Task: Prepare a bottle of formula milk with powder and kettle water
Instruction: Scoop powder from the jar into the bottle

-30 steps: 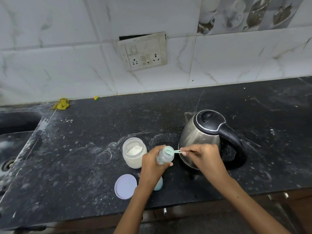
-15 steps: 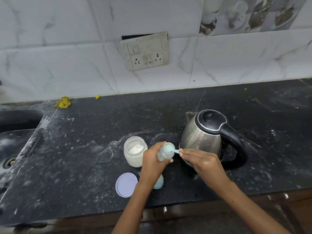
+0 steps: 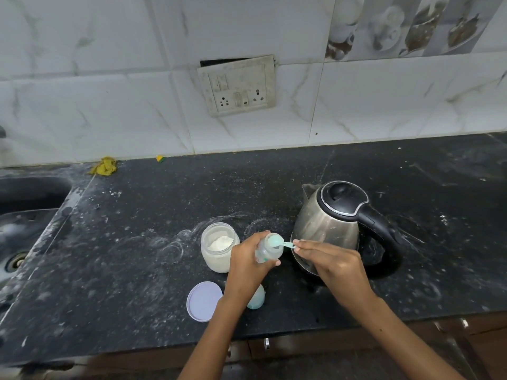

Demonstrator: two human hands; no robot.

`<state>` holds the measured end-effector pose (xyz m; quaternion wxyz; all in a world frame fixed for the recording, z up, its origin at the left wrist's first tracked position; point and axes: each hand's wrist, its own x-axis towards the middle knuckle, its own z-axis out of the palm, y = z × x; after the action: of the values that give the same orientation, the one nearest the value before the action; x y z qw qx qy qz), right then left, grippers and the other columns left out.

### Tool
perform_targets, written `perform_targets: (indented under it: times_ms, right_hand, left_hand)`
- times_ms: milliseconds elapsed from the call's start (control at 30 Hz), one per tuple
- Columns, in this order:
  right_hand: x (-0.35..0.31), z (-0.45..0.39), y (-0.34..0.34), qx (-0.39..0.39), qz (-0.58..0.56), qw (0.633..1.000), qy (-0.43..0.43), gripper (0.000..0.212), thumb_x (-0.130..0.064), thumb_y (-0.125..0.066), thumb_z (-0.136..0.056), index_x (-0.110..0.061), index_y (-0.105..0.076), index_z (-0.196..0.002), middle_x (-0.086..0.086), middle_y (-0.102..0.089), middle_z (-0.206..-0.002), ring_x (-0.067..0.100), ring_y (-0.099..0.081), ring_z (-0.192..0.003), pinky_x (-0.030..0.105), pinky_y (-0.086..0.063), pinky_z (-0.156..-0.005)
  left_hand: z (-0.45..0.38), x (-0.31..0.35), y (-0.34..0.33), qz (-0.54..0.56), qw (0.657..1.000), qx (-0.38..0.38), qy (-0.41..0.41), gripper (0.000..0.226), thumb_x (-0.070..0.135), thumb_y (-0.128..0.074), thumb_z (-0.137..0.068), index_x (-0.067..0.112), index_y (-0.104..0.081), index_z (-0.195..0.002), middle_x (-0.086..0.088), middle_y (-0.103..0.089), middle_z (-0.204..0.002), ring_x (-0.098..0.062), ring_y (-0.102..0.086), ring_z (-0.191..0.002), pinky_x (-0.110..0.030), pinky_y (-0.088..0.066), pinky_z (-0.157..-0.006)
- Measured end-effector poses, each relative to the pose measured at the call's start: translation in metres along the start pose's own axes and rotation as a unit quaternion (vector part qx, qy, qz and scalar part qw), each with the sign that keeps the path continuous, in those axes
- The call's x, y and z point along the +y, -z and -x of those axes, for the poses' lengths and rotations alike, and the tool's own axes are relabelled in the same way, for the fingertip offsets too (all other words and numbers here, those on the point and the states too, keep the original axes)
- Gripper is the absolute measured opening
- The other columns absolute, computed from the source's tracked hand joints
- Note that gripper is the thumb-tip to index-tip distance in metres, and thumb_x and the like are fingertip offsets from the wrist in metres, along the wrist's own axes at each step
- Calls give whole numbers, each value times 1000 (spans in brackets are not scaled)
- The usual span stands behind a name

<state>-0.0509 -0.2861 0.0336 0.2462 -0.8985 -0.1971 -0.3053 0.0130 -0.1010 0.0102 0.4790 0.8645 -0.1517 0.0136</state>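
Observation:
My left hand (image 3: 247,264) grips a small clear baby bottle (image 3: 270,249), tilted toward the right above the counter. My right hand (image 3: 332,263) pinches the handle of a teal scoop (image 3: 277,241) whose bowl sits over the bottle's open mouth. An open glass jar of white powder (image 3: 218,246) stands just left of the bottle. A steel kettle (image 3: 332,226) with a black lid and handle stands right behind my right hand. The bottle's teal cap (image 3: 256,297) lies partly hidden under my left wrist.
The jar's pale lilac lid (image 3: 203,300) lies near the front edge of the dusty black counter (image 3: 137,256). A sink (image 3: 19,215) is at the far left. A yellow cloth scrap (image 3: 104,167) lies by the tiled wall, below a socket plate (image 3: 237,86).
Both hands have stayed together with the scoop at the bottle mouth; the bottle is tilted slightly more. The view has shifted a little.

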Motion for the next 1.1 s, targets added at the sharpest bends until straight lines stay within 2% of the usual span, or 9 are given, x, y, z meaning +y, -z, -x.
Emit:
perform_targets:
  times_ms: [100,200,300,433,667,800,900,967,1100]
  right_hand:
    - [0,0,-1,-10,7,1000,-6,24,8,-79,-70,-7,-79,-89,5,-76,-99,11,-73,-92,23,-57,-84]
    - [-2,-1,0,11,-6,1000,-5,17,4,-70,-79,-5,-78,-91,6,-76,-101,12,-72,-95,22,-56,-87]
    - [-2,-3,0,-25,1,1000,-15,30,13,-82,-64,-6,-79,-87,6,-76,-97,13,-73,-90,25,-58,-82]
    - [-2,-8,2,-6,-22,999,-35,17,3,-70,-72,-6,-79,-84,5,-77,-94,13,-74,-86,23,-57,-81]
    - [0,-11,2,-25,-39,997,-63,21,7,-76,-72,-8,-79,-86,3,-77,-96,11,-73,-88,23,-57,-80]
    - [-3,-13,-2,9,-117,978,-172,22,9,-77,-73,-8,-79,-87,2,-77,-90,4,-72,-83,15,-55,-77]
    - [-10,-19,1,9,-214,919,-332,15,1,-77,-77,-11,-79,-84,0,-77,-79,-3,-69,-67,9,-52,-65]
    - [-10,-20,2,0,-254,883,-395,14,-1,-77,-78,-14,-79,-82,-1,-76,-71,-3,-65,-56,10,-51,-58]
    - [-10,-19,5,13,-226,901,-370,13,-1,-78,-77,-13,-79,-83,-6,-76,-75,-6,-68,-64,8,-52,-66]
  left_hand:
    - [1,-1,-1,0,1000,-1,-2,58,8,-88,-59,16,-66,-112,7,-69,-110,-7,-60,-99,3,-35,-84]
    - [2,-3,-1,4,1000,3,-1,59,9,-87,-60,17,-65,-114,8,-69,-111,-7,-61,-100,-1,-38,-86]
    - [2,-4,0,7,1000,9,5,59,8,-87,-60,16,-65,-114,6,-69,-111,-9,-62,-101,-8,-41,-88]
    - [2,-4,1,9,1000,5,2,59,8,-87,-60,15,-66,-114,3,-70,-113,-10,-62,-102,-15,-44,-91]
    - [-1,-4,-1,16,1000,12,0,59,7,-87,-58,16,-66,-113,5,-70,-110,-10,-63,-100,-5,-42,-87]
    - [0,-4,-2,20,1000,15,-11,60,7,-87,-59,17,-65,-114,5,-69,-113,-10,-62,-105,-11,-44,-91]
    - [0,-3,-2,24,999,22,-15,60,7,-86,-60,19,-65,-115,9,-68,-114,-7,-61,-106,-10,-43,-92]
    - [0,-3,-3,27,999,25,-15,59,8,-86,-61,19,-65,-114,9,-68,-114,-7,-61,-106,-13,-44,-94]
    - [-1,-4,-4,28,999,23,-15,60,9,-87,-60,19,-65,-115,7,-69,-114,-7,-62,-105,-12,-44,-93]
